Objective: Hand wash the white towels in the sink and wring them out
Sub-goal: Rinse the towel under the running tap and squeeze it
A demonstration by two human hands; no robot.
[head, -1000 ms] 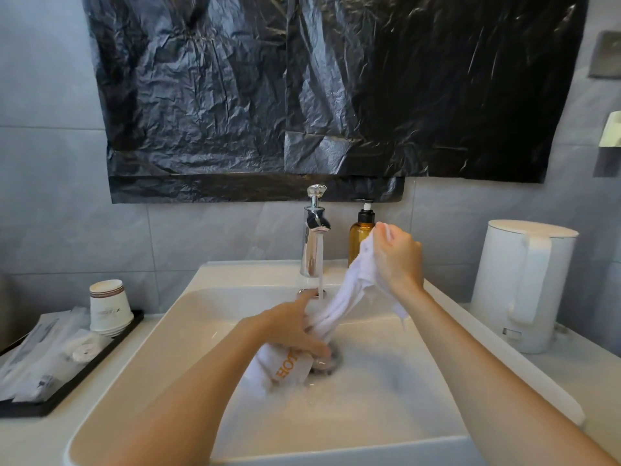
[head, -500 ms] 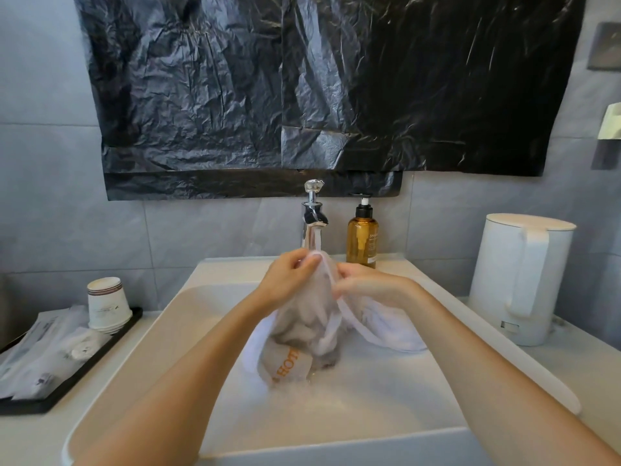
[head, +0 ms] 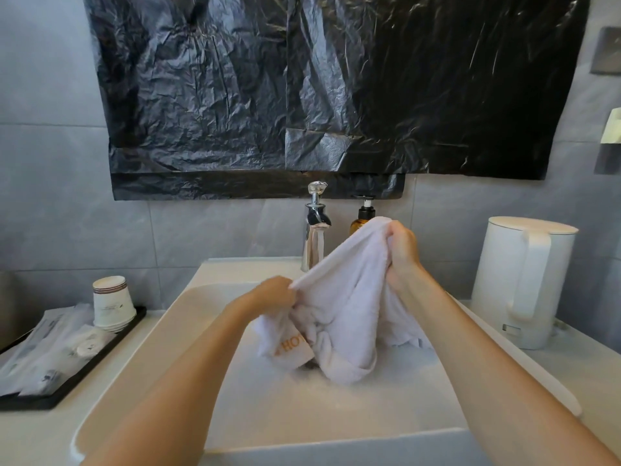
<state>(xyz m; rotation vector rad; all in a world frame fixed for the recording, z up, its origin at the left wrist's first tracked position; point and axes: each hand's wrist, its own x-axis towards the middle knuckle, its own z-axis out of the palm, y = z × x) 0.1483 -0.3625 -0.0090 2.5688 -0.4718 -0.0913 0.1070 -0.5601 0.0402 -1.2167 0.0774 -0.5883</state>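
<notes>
A wet white towel (head: 346, 307) with orange lettering on one corner hangs over the white sink basin (head: 188, 331), its lower folds resting on the sudsy bottom. My left hand (head: 272, 294) pinches the towel's edge low on the left. My right hand (head: 401, 250) grips the same edge higher up, in front of the soap bottle, so the edge stretches taut between both hands. The chrome tap (head: 314, 230) stands behind the towel; whether water runs I cannot tell.
An amber soap pump bottle (head: 359, 216) stands right of the tap. A white kettle (head: 524, 280) sits on the counter at the right. At the left, a black tray (head: 67, 385) holds stacked paper cups (head: 112, 302) and wrapped amenities. Black plastic sheeting (head: 302, 89) covers the wall above.
Both hands held the bunched towel close together under the tap half a second ago. Now the right hand has risen to the right and the left has dropped, spreading the towel's edge.
</notes>
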